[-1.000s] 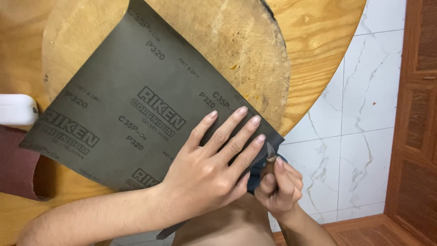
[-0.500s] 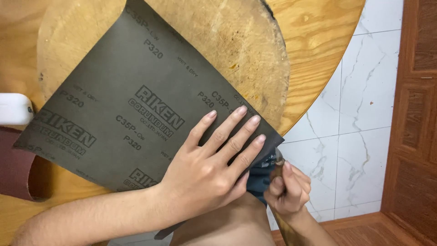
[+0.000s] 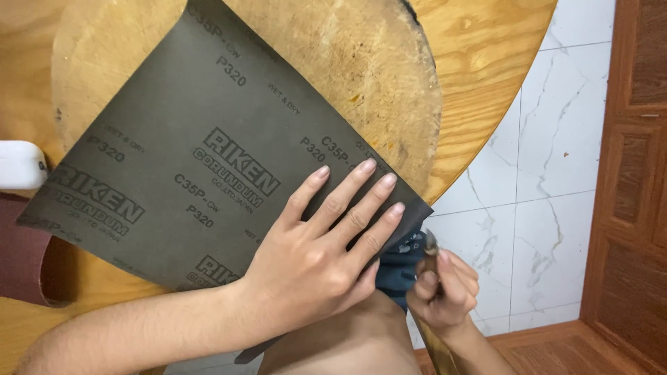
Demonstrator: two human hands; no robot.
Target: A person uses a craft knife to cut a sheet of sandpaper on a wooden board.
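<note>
Round wooden table (image 3: 500, 62) | left hand (image 3: 316, 257) flat, fingers spread on dark printed sandpaper sheet (image 3: 187, 160) | right hand (image 3: 445, 295) gripping small blade (image 3: 431, 244)

Single head view, close, straight down over table (image 3: 486, 62).

my left hand (image 3: 316, 267) lies flat, palm down, fingers stretched long and a little spread, pointing up and to the right; its forearm runs in from the lower left. my right hand (image 3: 441, 295) sits just beside it, low at the right, curled into a loose fist, knuckles up, its wrist coming up from below.
</note>
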